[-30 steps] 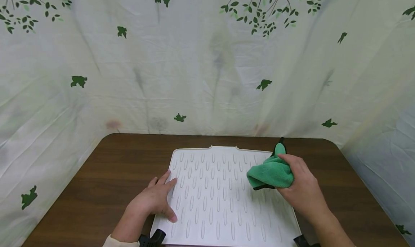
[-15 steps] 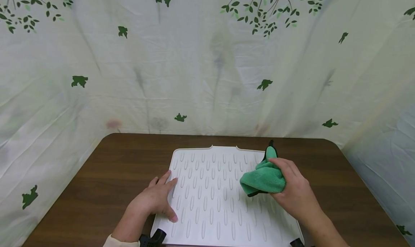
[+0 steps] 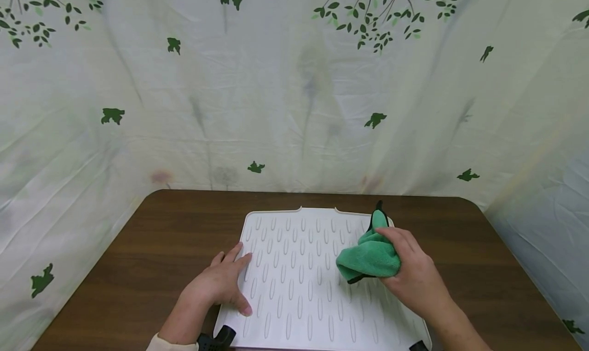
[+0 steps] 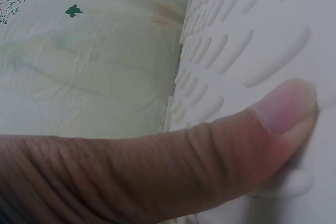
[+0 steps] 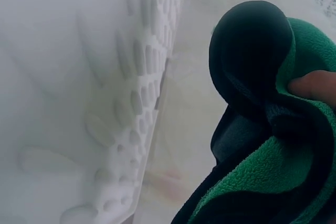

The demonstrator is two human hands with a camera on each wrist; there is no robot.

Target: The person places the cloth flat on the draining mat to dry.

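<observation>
A white board with raised oval ridges (image 3: 294,289) lies on the table. My left hand (image 3: 218,283) rests with spread, straight fingers on its left edge. The left thumb (image 4: 220,156) lies across the ridged surface in the left wrist view. In my right hand (image 3: 414,271) is a bunched green cloth (image 3: 370,256) with black edging, gripped between thumb and fingers over the board's right half. The right wrist view shows the cloth's dark folded edge (image 5: 252,51) close up, with one fingertip (image 5: 315,85) on it.
The brown wooden table (image 3: 175,228) extends around the board on the left, right and far sides. Behind it hangs a pale curtain (image 3: 285,95) printed with green leaves. A black wrist camera mount (image 3: 218,338) sits at the left wrist.
My right hand has moved left and slightly toward me with the green cloth, over the board. The left hand and the board have stayed in place.
</observation>
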